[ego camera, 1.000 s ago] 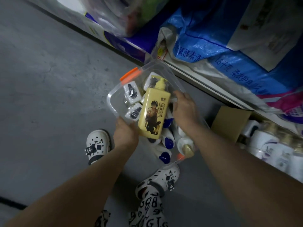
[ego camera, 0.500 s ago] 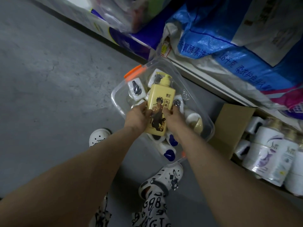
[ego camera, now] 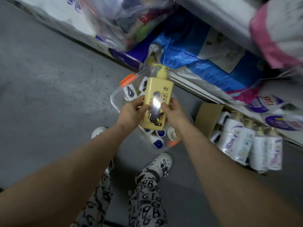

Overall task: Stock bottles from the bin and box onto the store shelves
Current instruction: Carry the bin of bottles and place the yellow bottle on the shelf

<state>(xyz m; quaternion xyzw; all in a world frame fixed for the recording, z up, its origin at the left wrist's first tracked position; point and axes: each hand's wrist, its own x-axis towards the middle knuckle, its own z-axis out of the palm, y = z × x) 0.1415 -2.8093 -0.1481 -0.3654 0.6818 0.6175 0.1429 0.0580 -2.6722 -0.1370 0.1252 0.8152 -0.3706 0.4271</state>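
Gripping yellow pump bottle (ego camera: pixel 156 102) between left hand (ego camera: pixel 131 112) and right hand (ego camera: pixel 174 113), above bin (ego camera: pixel 114 99), label up for checking.

A shop's stockroom aisle: bare grey concrete floor (ego camera: pixel 49 89), low shelving (ego camera: pixel 205 94) at one o'clock crammed with blue detergent sacks (ego camera: pixel 193 51), and at three o'clock a cardboard box (ego camera: pixel 207 118) of shrink-wrapped white bottles (ego camera: pixel 246 141) (labels blurred).

i count one yellow pump bottle (ego camera: pixel 157 102), held between two hands, left hand (ego camera: pixel 131 113) and right hand (ego camera: pixel 176 114); one clear bin (ego camera: pixel 118 97) whose small bottles i can't count exactly; one cardboard box (ego camera: pixel 208 117); about four white shrink-wrapped bottles (ego camera: pixel 250 145); two white clogs (ego camera: pixel 157 166)
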